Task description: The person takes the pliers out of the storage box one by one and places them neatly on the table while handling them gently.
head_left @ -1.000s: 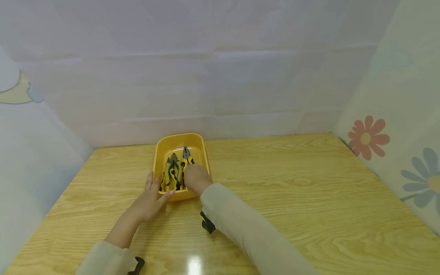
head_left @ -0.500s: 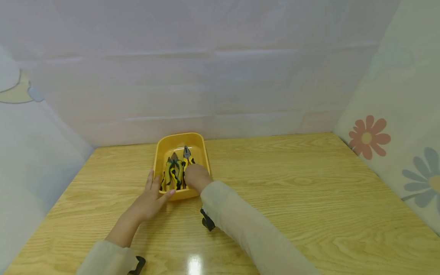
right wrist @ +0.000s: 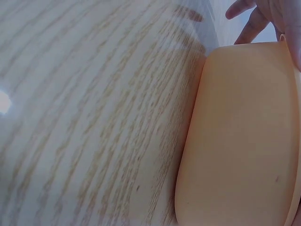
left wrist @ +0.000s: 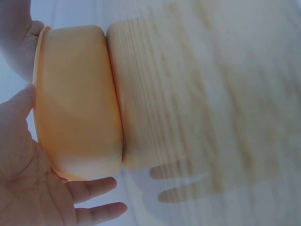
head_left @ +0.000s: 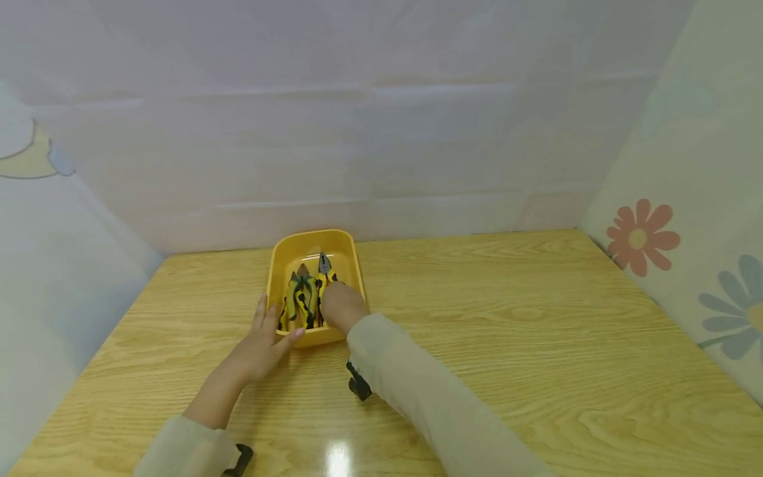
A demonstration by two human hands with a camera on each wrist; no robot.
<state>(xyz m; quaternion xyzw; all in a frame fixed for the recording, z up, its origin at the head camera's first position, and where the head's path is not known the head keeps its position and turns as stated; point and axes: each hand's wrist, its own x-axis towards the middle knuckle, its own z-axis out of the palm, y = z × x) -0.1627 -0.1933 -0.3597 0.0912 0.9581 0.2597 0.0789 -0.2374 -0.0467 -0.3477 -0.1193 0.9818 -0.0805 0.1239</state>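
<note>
A yellow plastic bin point(head_left: 334, 242) stands on the wooden table against the back wall, holding several pliers with yellow-and-black handles. Combination pliers point(head_left: 324, 263) lie at its right side, their grey jaws pointing to the back. My right hand point(head_left: 344, 307) reaches over the bin's front right corner and grips those pliers by the handles; its fingertips are hidden. Two more pliers point(head_left: 304, 291) lie left of it. My left hand point(head_left: 262, 344) rests at the front left corner, fingers spread along the outer wall, thumb on the rim. In the left wrist view, the left palm point(left wrist: 28, 183) sits beside the bin's wall.
The wood-grain tabletop point(head_left: 507, 331) extends to the right and in front of the bin. A pale wall covering point(head_left: 369, 146) rises right behind it. Side panels carry printed flowers point(head_left: 640, 238). Black straps point(head_left: 359, 383) show at both wrists.
</note>
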